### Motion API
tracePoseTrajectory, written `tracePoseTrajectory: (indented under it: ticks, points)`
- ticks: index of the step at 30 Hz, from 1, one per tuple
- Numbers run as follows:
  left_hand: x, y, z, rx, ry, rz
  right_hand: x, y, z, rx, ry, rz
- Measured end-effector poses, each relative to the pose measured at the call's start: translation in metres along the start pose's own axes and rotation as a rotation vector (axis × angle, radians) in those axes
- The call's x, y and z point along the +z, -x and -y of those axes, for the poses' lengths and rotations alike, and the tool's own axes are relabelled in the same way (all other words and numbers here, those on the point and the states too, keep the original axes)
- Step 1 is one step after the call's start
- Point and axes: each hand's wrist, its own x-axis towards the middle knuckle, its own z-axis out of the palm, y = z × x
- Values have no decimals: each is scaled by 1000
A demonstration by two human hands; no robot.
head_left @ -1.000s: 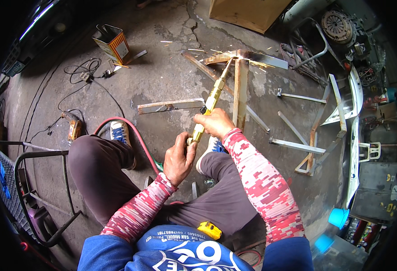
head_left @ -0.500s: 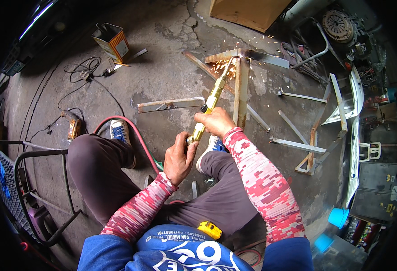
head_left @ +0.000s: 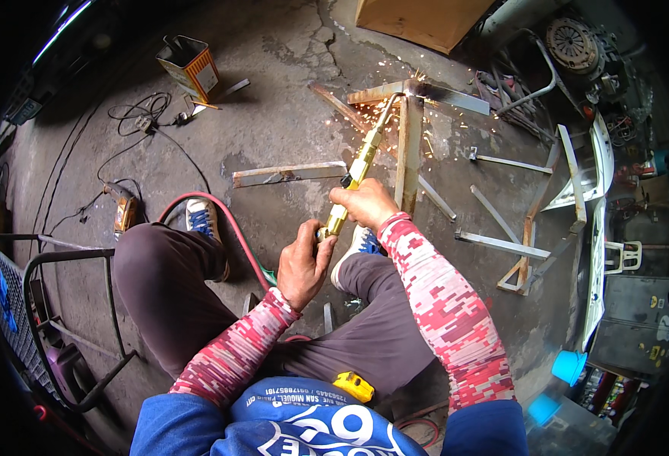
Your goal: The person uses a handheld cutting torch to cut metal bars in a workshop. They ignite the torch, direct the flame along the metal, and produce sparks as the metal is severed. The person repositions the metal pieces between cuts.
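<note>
A brass gas torch (head_left: 363, 160) slants up and away between my hands, its thin bent tip at the joint of a rusty angle-iron frame (head_left: 407, 152). Sparks spray from that joint. My right hand (head_left: 365, 204) wraps around the torch body, thumb along the top. At the rear end my left hand (head_left: 304, 262) closes on the torch by its valve fittings; the palm side is hidden. A red hose (head_left: 232, 224) curves over the floor toward my left wrist, with a bit of green beside it.
Flat metal bars (head_left: 289, 175) and a welded bar frame (head_left: 528, 251) lie around. A tin can (head_left: 188, 70), a power tool (head_left: 125, 213) with its cord and a metal-framed chair (head_left: 61, 304) are on the left. A cardboard box (head_left: 418, 23) stands far off. A yellow tape measure (head_left: 353, 386) rests at my lap.
The sparks at the joint have spread wider, and the bent tip shows more plainly. My hands and the torch stay almost in place.
</note>
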Motion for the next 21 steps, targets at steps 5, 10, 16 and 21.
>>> tracePoseTrajectory:
  ticks: [5,10,16,21]
  points:
    - [-1,0,0,-4,-4,8,-1,1,2,13,-4,1]
    - [-1,0,0,-2,-3,10,0,1,2,10,-19,5]
    - [0,-1,1,-7,-3,7,0,1,2,12,-6,-2]
    - [0,-1,0,-43,-4,20,-5,0,6,97,64,72]
